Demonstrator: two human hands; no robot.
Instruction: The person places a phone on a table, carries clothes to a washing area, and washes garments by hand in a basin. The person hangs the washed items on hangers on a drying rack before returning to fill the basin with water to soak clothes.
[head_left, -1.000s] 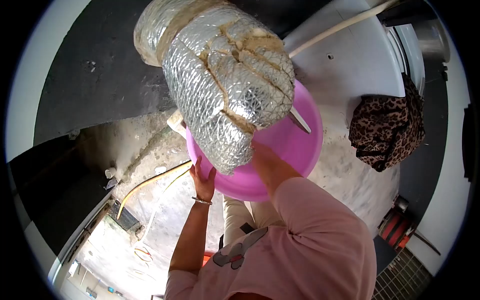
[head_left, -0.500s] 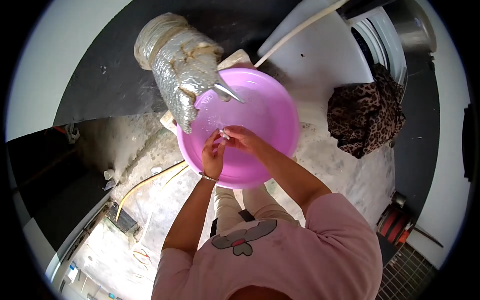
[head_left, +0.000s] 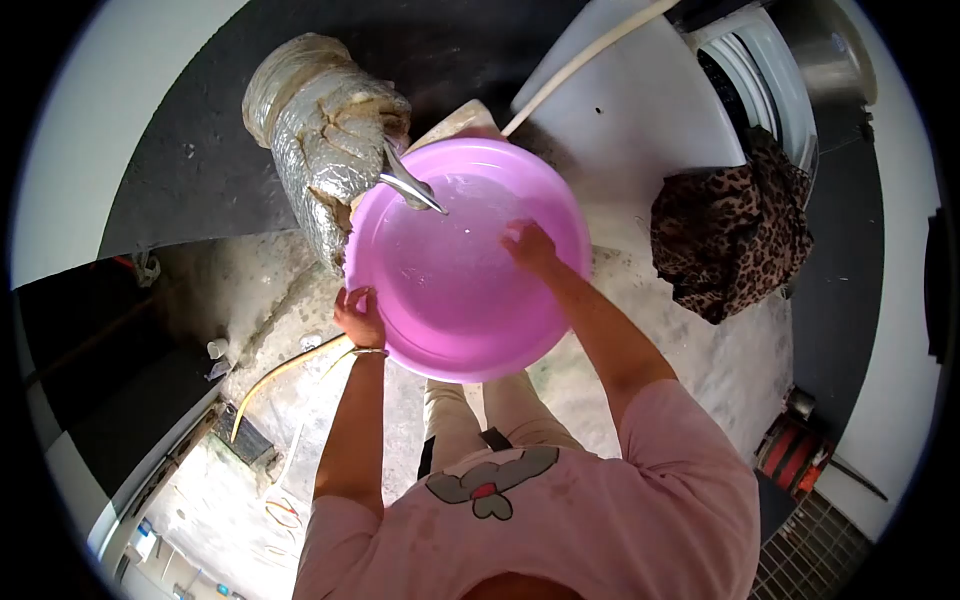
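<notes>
A large pink plastic basin holds clear water, with a small white speck near its middle. My left hand is at the basin's left rim, its fingers bent against the edge; a bracelet circles the wrist. Over the right half of the basin, my right hand is low, near the water, with its fingers curled together. What it holds, if anything, is hidden. A metal tap spout reaches over the basin's upper left from a pipe wrapped in silver foil.
A white washing machine stands at upper right, with a leopard-print cloth hanging from its opening. A pale hose runs along it. On the concrete floor at left lies a yellow hose. A red-and-black reel sits at lower right.
My hands were together over the basin with a small whitish thing between them. They have parted: the left went to the left rim, the right moved rightward and farther in. The basin shifted slightly left.
</notes>
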